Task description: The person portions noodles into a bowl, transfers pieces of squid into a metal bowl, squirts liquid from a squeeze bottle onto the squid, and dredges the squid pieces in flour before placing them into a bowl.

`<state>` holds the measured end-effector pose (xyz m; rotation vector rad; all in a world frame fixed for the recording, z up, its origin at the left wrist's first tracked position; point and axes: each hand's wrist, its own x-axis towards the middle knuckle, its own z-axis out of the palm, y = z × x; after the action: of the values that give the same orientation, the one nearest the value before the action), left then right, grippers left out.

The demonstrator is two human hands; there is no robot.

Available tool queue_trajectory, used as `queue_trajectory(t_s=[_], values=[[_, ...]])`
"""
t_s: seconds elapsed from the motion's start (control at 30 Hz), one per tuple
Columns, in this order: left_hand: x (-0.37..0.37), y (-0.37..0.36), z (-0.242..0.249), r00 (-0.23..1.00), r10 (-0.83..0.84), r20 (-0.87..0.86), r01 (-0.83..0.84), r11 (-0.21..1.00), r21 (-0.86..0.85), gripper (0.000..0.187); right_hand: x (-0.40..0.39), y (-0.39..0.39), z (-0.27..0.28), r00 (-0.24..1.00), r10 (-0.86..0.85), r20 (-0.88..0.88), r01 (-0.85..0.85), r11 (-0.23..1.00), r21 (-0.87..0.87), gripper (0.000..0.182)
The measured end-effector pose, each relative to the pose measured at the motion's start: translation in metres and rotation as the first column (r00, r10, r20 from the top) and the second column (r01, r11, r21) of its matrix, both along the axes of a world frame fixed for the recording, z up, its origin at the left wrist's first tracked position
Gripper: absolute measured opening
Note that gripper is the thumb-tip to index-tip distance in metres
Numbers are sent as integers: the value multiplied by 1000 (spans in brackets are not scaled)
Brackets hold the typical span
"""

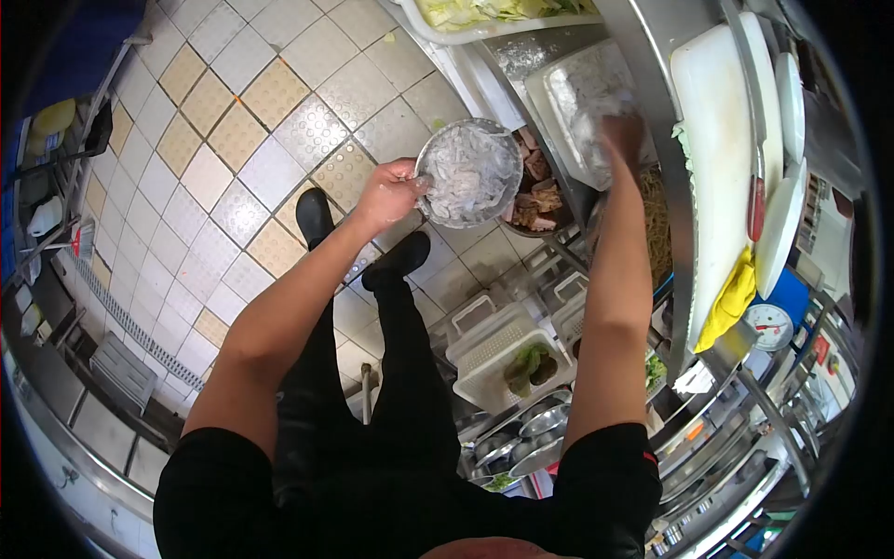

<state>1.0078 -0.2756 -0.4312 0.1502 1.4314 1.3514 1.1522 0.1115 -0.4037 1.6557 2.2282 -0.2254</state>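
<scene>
My left hand [389,196] grips the near-left rim of a round bowl [515,158], fingers closed on its edge. Pale, translucent, wet-looking strips [466,172] fill the bowl; what kind of food they are I cannot make out. The bowl is held above the tiled floor, left of the counter. My right hand [622,137] reaches into a white plastic tub [551,98]. Whitish material [596,112] lies in that tub, around my fingers. Those fingers are blurred and partly hidden, so whether they hold anything does not show.
Browned meat pieces [538,200] lie in a container beside the bowl. Shredded cabbage [494,11] fills a white tray at the top. On the right are a white cutting board [717,177], a red-handled knife [757,205], a yellow cloth [729,303] and a scale [768,326]. Plastic baskets [494,359] stand below.
</scene>
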Motion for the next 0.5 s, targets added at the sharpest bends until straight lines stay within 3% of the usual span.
queue_trajectory(t_s=[0.1, 0.13, 0.17, 0.2, 0.23, 0.27, 0.3, 0.37, 0.43, 0.5], values=[[0, -3, -7, 1000, 10, -12, -10, 1000, -7, 9, 80, 78, -44, 903, 413, 119, -417, 909, 12, 35], [1, -4, -6, 1000, -4, -6, 4, 1000, -4, 10, 101, 91, -57, 869, 483, 111, -489, 872, 32, 34], [-2, 0, -5, 1000, -14, -5, 14, 1000, 6, 11, 96, 78, -51, 919, 369, 141, -386, 915, 121, 34], [-4, 2, -4, 1000, -21, -5, 21, 1000, 12, 13, 91, 66, -44, 980, 159, -117, -139, 977, 162, 32], [-6, 4, -2, 1000, -10, -14, 10, 1000, -2, 14, 80, 40, -29, 928, -62, -368, 117, 985, 129, 31], [-5, 8, 0, 1000, -2, -21, 2, 1000, -20, 14, 73, 8, -15, 782, -228, -580, 273, 962, -10, 31], [-4, 11, 1, 1000, 2, -27, -3, 999, -38, 14, 64, -26, 1, 558, -372, -742, 395, 905, -157, 32], [-4, 17, -2, 999, 18, 42, -17, 1000, -25, 14, 41, -91, 34, 33, -541, -840, 304, 806, -507, 43], [-1, 20, -10, 995, 43, 88, -42, 999, -19, 13, 5, -142, 91, 61, -588, -807, 417, 749, -514, 42], [3, 24, -4, 990, 65, 127, -63, 998, -14, 12, 1, -169, 109, 47, -571, -820, 455, 743, -491, 41]])
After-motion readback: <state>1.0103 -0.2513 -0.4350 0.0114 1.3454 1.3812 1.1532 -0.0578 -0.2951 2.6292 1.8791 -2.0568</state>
